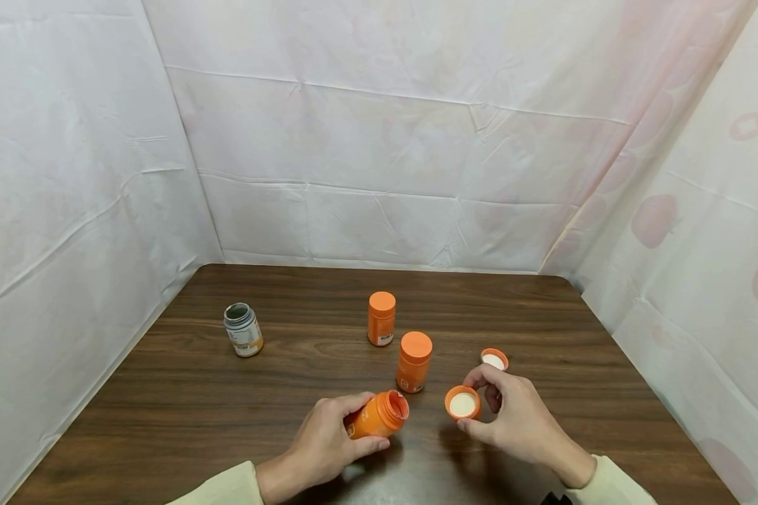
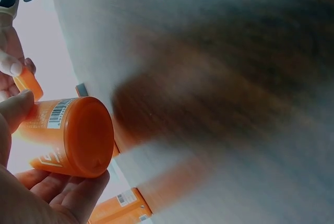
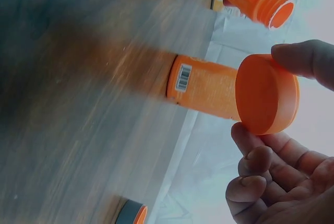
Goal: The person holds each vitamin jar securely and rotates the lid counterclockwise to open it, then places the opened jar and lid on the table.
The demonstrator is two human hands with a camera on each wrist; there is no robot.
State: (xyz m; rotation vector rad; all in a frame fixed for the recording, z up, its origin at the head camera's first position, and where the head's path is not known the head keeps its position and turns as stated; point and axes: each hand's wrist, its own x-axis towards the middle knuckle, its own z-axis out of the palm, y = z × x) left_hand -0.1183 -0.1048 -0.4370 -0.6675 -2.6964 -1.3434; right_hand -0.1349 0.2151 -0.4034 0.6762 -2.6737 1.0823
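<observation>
My left hand (image 1: 328, 435) grips an orange bottle (image 1: 379, 415) around its body, tilted with its uncapped mouth toward the right. In the left wrist view the base of this orange bottle (image 2: 90, 137) faces the camera, with a barcode on its side. Between thumb and fingers my right hand (image 1: 521, 421) pinches an orange cap (image 1: 462, 403), its pale inside turned up to the head camera. The right wrist view shows the smooth orange top of that cap (image 3: 265, 94). Bottle and cap are apart, both held above the table.
Two capped orange bottles (image 1: 415, 362) (image 1: 382, 319) stand upright beyond my hands. Another cap (image 1: 495, 359) lies inside-up just past my right hand. At the left stands an open grey-white bottle (image 1: 243, 330). White sheeting (image 1: 379, 168) surrounds the brown wooden table (image 1: 183, 421).
</observation>
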